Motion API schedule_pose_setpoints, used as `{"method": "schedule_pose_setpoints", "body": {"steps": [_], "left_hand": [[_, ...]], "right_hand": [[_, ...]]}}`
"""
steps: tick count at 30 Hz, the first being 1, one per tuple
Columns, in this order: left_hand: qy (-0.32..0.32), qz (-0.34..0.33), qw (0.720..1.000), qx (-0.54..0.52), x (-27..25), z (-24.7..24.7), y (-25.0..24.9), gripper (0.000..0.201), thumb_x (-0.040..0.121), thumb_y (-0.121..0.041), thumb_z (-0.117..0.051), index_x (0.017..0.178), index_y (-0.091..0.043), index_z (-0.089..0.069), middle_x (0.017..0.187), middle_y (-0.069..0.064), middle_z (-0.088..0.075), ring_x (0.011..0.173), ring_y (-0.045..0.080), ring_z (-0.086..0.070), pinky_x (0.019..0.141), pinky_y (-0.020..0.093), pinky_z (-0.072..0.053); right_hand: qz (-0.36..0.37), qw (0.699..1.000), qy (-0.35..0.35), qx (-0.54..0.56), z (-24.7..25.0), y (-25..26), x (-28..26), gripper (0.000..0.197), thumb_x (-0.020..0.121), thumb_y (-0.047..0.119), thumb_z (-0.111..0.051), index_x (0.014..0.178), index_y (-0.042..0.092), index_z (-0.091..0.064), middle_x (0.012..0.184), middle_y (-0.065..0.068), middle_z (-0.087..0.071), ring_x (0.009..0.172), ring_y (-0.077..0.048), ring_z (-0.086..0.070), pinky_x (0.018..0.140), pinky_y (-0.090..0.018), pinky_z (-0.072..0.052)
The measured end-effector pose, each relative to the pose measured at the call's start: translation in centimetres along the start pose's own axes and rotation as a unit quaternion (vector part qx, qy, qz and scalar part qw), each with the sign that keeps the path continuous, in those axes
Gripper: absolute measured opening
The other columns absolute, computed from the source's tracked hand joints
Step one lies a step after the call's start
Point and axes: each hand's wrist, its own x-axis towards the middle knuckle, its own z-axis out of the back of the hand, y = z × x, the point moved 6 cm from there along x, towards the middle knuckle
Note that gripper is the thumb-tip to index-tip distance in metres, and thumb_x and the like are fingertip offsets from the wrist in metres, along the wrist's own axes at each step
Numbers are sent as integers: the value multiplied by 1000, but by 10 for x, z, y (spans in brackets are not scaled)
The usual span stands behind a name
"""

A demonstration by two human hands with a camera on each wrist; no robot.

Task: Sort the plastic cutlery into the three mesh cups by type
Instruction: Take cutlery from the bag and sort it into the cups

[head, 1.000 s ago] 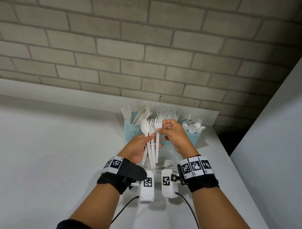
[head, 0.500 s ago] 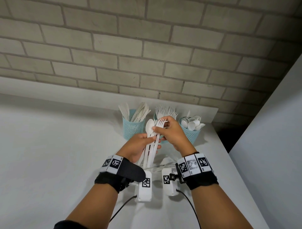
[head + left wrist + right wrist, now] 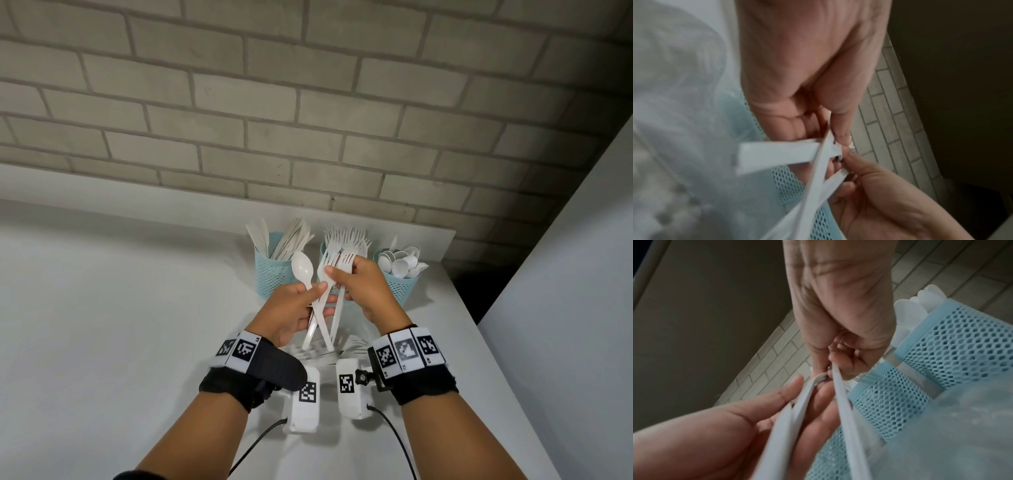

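Observation:
Three teal mesh cups stand at the back of the table: knives in the left cup (image 3: 274,277), forks in the middle cup (image 3: 325,248), spoons in the right cup (image 3: 400,287). In front of them my left hand (image 3: 323,298) pinches a white spoon (image 3: 303,267) by its handle, bowl up and leaning left. My right hand (image 3: 337,282) pinches two white forks (image 3: 344,258), tines up, leaning right. The handles cross below the fingers (image 3: 777,154). In the right wrist view the fork handle (image 3: 846,410) runs down from my right hand (image 3: 828,368).
A few loose white pieces of cutlery (image 3: 346,342) lie on the white table (image 3: 120,325) just below my hands. The brick wall (image 3: 308,120) rises behind the cups. The table's right edge (image 3: 462,301) is close to the spoon cup, beside a grey panel (image 3: 565,291).
The upright bundle of spoon and forks has fanned apart: the spoon now leans left in my left hand, and the forks have been drawn right by my right hand.

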Motion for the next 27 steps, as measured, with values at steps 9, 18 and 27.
{"method": "schedule_pose_setpoints", "body": {"steps": [9,18,27], "left_hand": [[0,2,1000,13,-2,-2,-6,14,95,-22,-52,97,-15,-64,88,-1,-71,69,8,-67,63,19,-55],[-44,4,999,7,0,10,-6,17,96,-20,-51,91,-20,-68,83,-3,-69,68,6,-64,60,16,-51],[-41,8,999,18,2,11,-5,22,99,-22,-45,93,-15,-65,77,-2,-58,56,5,-44,46,13,-34]], "right_hand": [[10,981,-107,161,37,41,28,21,101,9,-36,112,0,-51,87,-10,-66,67,-15,-68,67,-35,-57],[170,917,-234,276,63,76,53,24,96,-4,-40,101,19,-43,77,1,-52,63,-8,-53,66,-20,-48],[121,971,-177,110,26,22,67,20,95,2,-47,96,22,-50,85,2,-61,79,-12,-64,78,-28,-53]]}}
